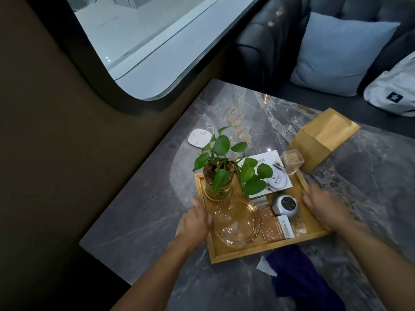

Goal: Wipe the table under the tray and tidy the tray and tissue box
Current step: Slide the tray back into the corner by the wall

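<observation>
A wooden tray [238,252] sits on the grey marble table [143,221]. It carries a leafy plant in a glass jar [217,185], a glass ashtray [235,223], a silver tin [286,204], orange packets [277,228] and a card [272,176]. My left hand [195,222] grips the tray's left rim. My right hand [323,206] grips the right rim. A wooden tissue box [323,138] stands just beyond the tray's far right corner. A dark blue cloth [298,279] lies on the table in front of the tray.
A small glass toothpick holder [292,160] stands between tray and tissue box. A white pad [199,138] lies near the wall at the left. A dark sofa with a pale blue cushion [341,52] and a white bag [395,90] is behind the table.
</observation>
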